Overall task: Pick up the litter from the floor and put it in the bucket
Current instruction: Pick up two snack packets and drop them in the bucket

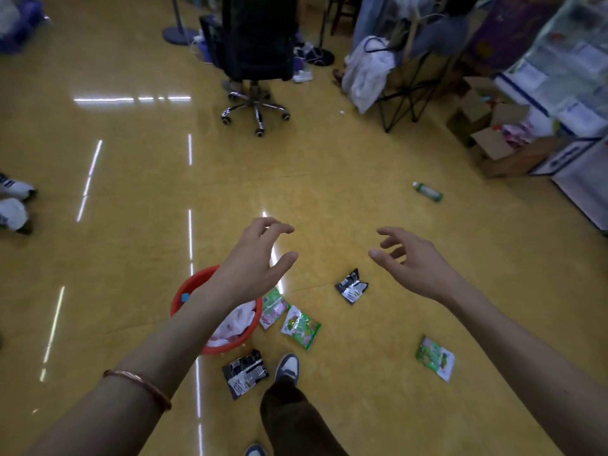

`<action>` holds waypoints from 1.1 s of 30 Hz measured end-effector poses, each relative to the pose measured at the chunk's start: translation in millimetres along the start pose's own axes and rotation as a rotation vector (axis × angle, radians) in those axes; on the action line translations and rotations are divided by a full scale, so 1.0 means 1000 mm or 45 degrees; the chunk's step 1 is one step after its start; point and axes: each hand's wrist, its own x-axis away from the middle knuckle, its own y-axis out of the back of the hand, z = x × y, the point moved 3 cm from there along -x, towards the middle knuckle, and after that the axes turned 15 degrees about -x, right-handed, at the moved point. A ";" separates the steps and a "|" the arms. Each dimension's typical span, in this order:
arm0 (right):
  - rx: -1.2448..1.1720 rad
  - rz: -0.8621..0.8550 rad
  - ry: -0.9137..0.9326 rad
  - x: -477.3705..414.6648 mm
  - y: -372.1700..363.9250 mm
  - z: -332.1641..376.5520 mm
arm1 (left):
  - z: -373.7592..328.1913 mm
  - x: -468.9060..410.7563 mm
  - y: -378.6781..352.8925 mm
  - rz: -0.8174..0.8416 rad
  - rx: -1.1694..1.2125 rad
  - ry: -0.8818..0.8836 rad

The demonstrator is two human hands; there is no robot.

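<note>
Litter, head view: I count six pieces on the yellow floor.
- One black wrapper (351,286), between the two hands and lower in frame.
- One pink-green packet (273,307), just beside the red bucket (179,297), below the left hand (260,258).
- One green packet (300,327), just beside that.
- A second green packet (435,358), near the right forearm.
- A second black wrapper (245,373), between bucket and shoe (287,366).
- One bottle (427,191), well beyond the right hand (411,261).

Both hands have fingers spread, loosely bent, holding nothing. The bucket sits partly behind the left forearm.
</note>
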 end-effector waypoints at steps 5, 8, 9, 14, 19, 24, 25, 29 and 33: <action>0.071 -0.031 -0.054 0.028 0.023 -0.023 | -0.019 0.004 -0.010 0.038 -0.034 -0.003; 0.087 -0.023 -0.090 0.028 0.032 -0.035 | -0.021 0.005 -0.015 0.081 -0.066 0.012; 0.098 -0.007 -0.099 0.024 0.035 -0.040 | -0.020 0.004 -0.017 0.088 -0.072 0.027; 0.106 0.061 -0.141 -0.011 0.051 -0.072 | -0.014 -0.012 -0.039 0.144 -0.120 0.159; 0.196 0.205 -0.149 -0.065 0.071 -0.128 | -0.026 -0.059 -0.090 0.243 -0.125 0.329; 0.243 0.355 -0.047 -0.143 0.099 -0.166 | -0.056 -0.117 -0.137 0.194 -0.065 0.523; 0.248 0.400 -0.014 -0.157 0.102 -0.168 | -0.061 -0.127 -0.142 0.176 -0.055 0.553; 0.282 0.524 0.156 -0.225 0.108 -0.159 | -0.068 -0.161 -0.142 0.030 -0.052 0.670; 0.195 0.558 0.284 -0.271 0.093 -0.129 | -0.062 -0.185 -0.126 -0.119 -0.099 0.721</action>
